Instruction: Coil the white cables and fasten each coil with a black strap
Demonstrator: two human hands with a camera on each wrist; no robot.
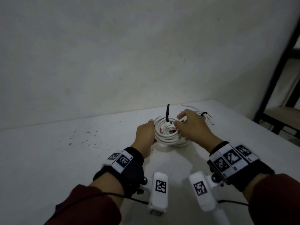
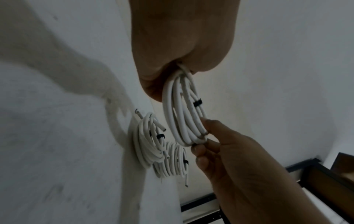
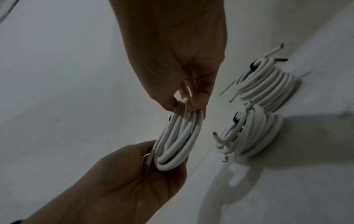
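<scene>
I hold a coil of white cable (image 1: 164, 133) between both hands, lifted off the white table (image 1: 81, 159). A black strap (image 1: 167, 113) wraps its far side, with the free tail standing upright. My left hand (image 1: 151, 132) grips the coil's left rim, thumb on top. My right hand (image 1: 178, 120) pinches the right rim beside the strap. In the left wrist view the coil (image 2: 182, 115) hangs from my left hand (image 2: 172, 84), its strap (image 2: 197, 103) snug round the loops. In the right wrist view my right hand's fingertips (image 3: 197, 103) pinch the coil (image 3: 178, 139).
Two more strapped white coils (image 3: 268, 84) (image 3: 252, 133) lie on the table just beyond the held one; one shows behind my right hand (image 1: 204, 116). A dark chair frame (image 1: 276, 88) stands off the table's right edge. A grey wall rises behind the table.
</scene>
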